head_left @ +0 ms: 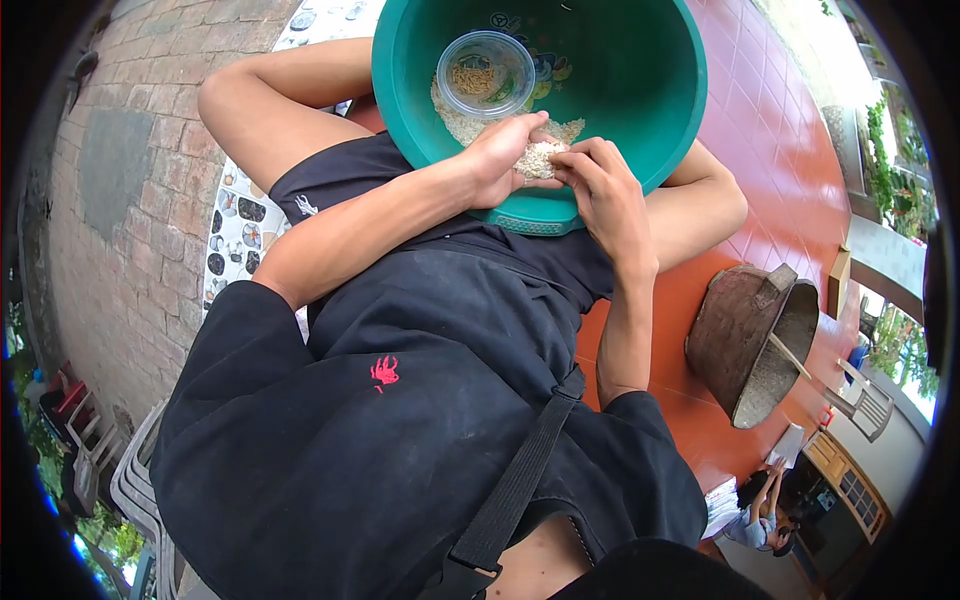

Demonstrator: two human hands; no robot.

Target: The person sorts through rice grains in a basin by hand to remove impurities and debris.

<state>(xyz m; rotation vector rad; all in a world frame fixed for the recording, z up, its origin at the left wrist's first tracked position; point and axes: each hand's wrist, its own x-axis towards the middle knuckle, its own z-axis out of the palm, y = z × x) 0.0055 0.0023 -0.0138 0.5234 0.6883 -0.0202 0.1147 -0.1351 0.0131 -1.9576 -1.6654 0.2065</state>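
Note:
A green plastic basin [650, 60] rests across the lap. Pale rice grains [460, 122] lie along its near side. Cupped palm up over the basin's near rim, my left hand [497, 160] holds a small heap of rice [540, 158]. The fingers of my right hand [605, 185] are pinched together at the edge of that heap; whatever is between the tips is too small to make out. Just beyond my left hand, a clear plastic tub [518, 62] stands inside the basin with some brownish, husk-like grains [473, 80] in it.
On the red tiled floor [740, 100] to the right, a large brown vessel [735, 330] lies tipped with a stick in it. A chair [868, 405] and another person [755, 525] are farther back. Brick paving [150, 200] and stacked chairs [140, 480] are at left.

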